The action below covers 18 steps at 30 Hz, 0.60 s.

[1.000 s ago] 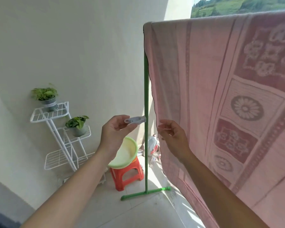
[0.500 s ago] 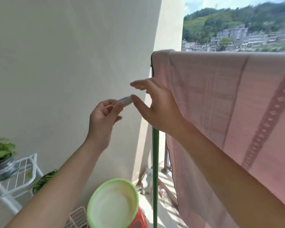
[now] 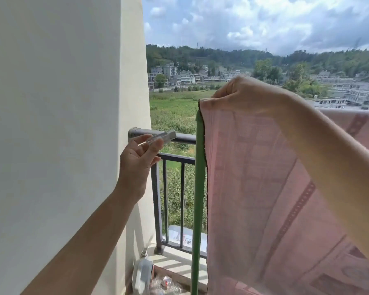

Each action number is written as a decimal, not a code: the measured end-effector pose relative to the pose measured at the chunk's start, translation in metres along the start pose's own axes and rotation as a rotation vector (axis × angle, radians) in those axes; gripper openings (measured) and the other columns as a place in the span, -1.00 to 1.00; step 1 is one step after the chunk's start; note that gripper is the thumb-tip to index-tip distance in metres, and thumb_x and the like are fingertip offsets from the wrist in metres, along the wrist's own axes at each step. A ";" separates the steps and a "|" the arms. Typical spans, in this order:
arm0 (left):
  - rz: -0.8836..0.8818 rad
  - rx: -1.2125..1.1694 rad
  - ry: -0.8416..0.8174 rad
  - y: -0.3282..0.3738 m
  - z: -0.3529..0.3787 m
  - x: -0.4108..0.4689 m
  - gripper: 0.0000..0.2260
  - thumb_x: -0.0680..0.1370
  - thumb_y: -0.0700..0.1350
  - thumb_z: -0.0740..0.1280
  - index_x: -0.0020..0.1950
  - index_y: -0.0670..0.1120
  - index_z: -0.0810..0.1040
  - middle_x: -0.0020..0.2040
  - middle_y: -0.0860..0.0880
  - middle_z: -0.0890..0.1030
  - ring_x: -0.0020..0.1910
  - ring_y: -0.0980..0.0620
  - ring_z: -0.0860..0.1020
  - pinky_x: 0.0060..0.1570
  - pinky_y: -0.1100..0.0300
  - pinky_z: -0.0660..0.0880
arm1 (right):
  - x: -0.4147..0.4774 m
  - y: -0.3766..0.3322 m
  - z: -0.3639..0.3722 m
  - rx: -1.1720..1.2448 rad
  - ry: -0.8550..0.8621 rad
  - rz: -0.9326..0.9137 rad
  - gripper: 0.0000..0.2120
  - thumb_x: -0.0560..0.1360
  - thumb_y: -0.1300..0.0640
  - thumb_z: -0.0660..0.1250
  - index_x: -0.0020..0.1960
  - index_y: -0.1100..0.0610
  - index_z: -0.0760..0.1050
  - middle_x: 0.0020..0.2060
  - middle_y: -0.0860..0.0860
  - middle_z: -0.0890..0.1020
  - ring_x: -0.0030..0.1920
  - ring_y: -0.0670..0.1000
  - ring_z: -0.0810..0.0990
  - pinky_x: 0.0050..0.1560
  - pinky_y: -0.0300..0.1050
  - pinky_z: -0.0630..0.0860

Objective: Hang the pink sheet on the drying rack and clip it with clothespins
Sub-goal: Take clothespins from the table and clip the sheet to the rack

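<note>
1. We count two hands. The left hand (image 3: 137, 160) pinches one pale clothespin (image 3: 163, 136) between thumb and fingertips, its other fingers loosely spread. It is held up left of the rack, apart from the cloth.
2. The right hand (image 3: 243, 92) is curled over the top left corner of the one pink sheet (image 3: 264, 188), gripping the cloth there.
3. The sheet hangs draped over the drying rack. We see one green post (image 3: 197, 188) of the rack, just beside the sheet's left edge.
4. Behind stands one dark railing (image 3: 183, 139).
5. On the floor, one plastic bottle (image 3: 143, 273) stands by the white wall (image 3: 51, 124).
</note>
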<state>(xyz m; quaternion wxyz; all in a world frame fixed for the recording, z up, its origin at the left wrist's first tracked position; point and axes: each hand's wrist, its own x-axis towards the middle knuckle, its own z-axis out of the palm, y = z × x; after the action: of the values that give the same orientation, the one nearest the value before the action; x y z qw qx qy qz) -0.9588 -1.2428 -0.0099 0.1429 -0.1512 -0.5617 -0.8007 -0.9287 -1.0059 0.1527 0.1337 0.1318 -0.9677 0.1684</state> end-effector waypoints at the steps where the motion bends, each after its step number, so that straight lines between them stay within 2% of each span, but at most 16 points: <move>1: -0.004 -0.009 -0.016 0.002 -0.004 0.001 -0.63 0.45 -0.12 0.44 0.21 -0.15 0.47 0.03 -0.13 0.64 0.00 -0.02 0.58 -0.08 0.12 0.51 | 0.002 -0.004 0.001 0.012 0.021 -0.009 -0.60 0.47 -0.27 0.33 0.04 0.02 0.68 -0.09 0.02 0.70 -0.20 -0.05 0.64 -0.23 -0.26 0.54; 2: -0.005 -0.013 -0.030 0.004 -0.009 0.001 -0.62 0.46 -0.13 0.44 0.23 -0.17 0.46 0.04 -0.13 0.64 0.01 -0.02 0.58 -0.08 0.12 0.51 | 0.004 -0.009 0.003 0.016 0.050 -0.020 -0.59 0.48 -0.23 0.34 0.01 0.09 0.68 -0.21 0.00 0.68 -0.35 -0.12 0.58 -0.33 -0.29 0.53; 3: -0.005 -0.016 -0.037 0.006 -0.015 0.000 -0.63 0.47 -0.15 0.43 0.23 -0.16 0.46 0.04 -0.13 0.65 0.01 -0.01 0.59 -0.09 0.13 0.51 | 0.007 -0.017 0.007 0.016 0.081 -0.037 -0.61 0.49 -0.19 0.35 -0.01 0.12 0.68 -0.26 -0.03 0.67 -0.43 -0.17 0.51 -0.34 -0.34 0.53; 4: -0.006 -0.025 -0.033 0.009 -0.021 -0.002 -0.66 0.47 -0.15 0.43 0.21 -0.14 0.47 0.03 -0.12 0.65 0.00 -0.01 0.59 -0.09 0.14 0.52 | 0.011 -0.025 0.011 0.004 0.105 -0.058 -0.66 0.50 -0.15 0.37 -0.01 0.11 0.69 -0.21 -0.09 0.68 -0.41 -0.20 0.53 -0.22 -0.33 0.56; 5: -0.006 -0.040 -0.021 0.012 -0.028 -0.004 -0.69 0.46 -0.15 0.43 0.17 -0.11 0.49 0.01 -0.11 0.65 -0.01 -0.01 0.59 -0.09 0.14 0.52 | 0.016 -0.035 0.016 -0.026 0.109 -0.088 -0.71 0.51 -0.12 0.38 0.02 0.08 0.70 -0.14 -0.16 0.68 -0.31 -0.19 0.60 -0.03 -0.26 0.57; 6: -0.005 -0.053 -0.006 0.015 -0.035 -0.006 -0.72 0.45 -0.15 0.44 0.13 -0.08 0.51 -0.01 -0.09 0.66 -0.01 0.00 0.59 -0.08 0.13 0.52 | 0.021 -0.046 0.021 -0.063 0.093 -0.121 -0.73 0.51 -0.09 0.39 0.03 0.08 0.70 -0.10 -0.22 0.67 -0.21 -0.12 0.66 0.14 -0.17 0.55; 7: -0.003 -0.056 0.005 0.017 -0.041 -0.008 -0.75 0.45 -0.15 0.44 0.10 -0.05 0.52 -0.02 -0.07 0.66 -0.02 0.01 0.60 -0.07 0.12 0.52 | 0.026 -0.054 0.026 -0.093 0.065 -0.137 -0.73 0.52 -0.08 0.39 0.02 0.09 0.70 -0.11 -0.20 0.69 -0.16 -0.02 0.68 0.19 -0.11 0.54; 9: 0.005 -0.047 0.016 0.019 -0.053 -0.010 -0.77 0.46 -0.14 0.43 0.08 -0.04 0.52 -0.01 -0.06 0.66 0.00 0.01 0.60 -0.05 0.11 0.51 | 0.035 -0.064 0.034 -0.109 0.013 -0.130 -0.70 0.52 -0.10 0.38 0.02 0.12 0.70 -0.12 0.00 0.73 -0.20 0.06 0.67 0.03 -0.15 0.57; 11: 0.005 -0.044 0.015 0.022 -0.062 -0.009 -0.77 0.46 -0.12 0.44 0.08 -0.04 0.53 -0.02 -0.05 0.66 0.01 -0.01 0.59 -0.04 0.11 0.51 | 0.037 -0.065 0.038 -0.059 0.011 -0.117 -0.69 0.51 -0.12 0.37 0.03 0.09 0.69 -0.17 0.06 0.72 -0.30 -0.04 0.59 -0.13 -0.22 0.55; 13: -0.003 -0.039 0.006 0.025 -0.064 -0.006 -0.75 0.42 -0.10 0.46 0.08 -0.07 0.56 -0.04 -0.02 0.66 0.00 0.00 0.59 -0.03 0.13 0.50 | 0.038 -0.062 0.037 0.006 0.035 -0.101 -0.68 0.49 -0.14 0.39 0.06 0.06 0.69 -0.10 0.01 0.71 -0.23 -0.12 0.59 -0.25 -0.33 0.47; 15: 0.003 -0.013 -0.021 0.026 -0.061 -0.004 -0.73 0.39 -0.10 0.48 0.06 -0.10 0.60 -0.06 -0.03 0.67 -0.05 0.03 0.59 -0.06 0.17 0.50 | 0.036 -0.060 0.033 0.065 0.026 -0.064 -0.70 0.45 -0.16 0.41 0.09 -0.04 0.68 0.00 -0.08 0.69 -0.13 -0.18 0.54 -0.26 -0.37 0.40; 18: 0.038 -0.009 -0.077 0.026 -0.052 -0.001 -0.81 0.38 -0.21 0.49 -0.03 -0.14 0.63 -0.15 -0.01 0.68 -0.19 0.12 0.60 -0.18 0.29 0.53 | 0.035 -0.057 0.030 0.146 0.019 -0.009 -0.74 0.40 -0.17 0.45 0.04 -0.10 0.67 -0.12 -0.16 0.66 -0.11 -0.14 0.54 -0.23 -0.29 0.42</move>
<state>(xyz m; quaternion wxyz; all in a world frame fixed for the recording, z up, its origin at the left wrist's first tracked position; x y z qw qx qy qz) -0.9520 -1.3000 -0.0044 0.1358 -0.1932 -0.5601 -0.7941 -0.9509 -1.0755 0.1528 0.1338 0.1441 -0.9508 0.2394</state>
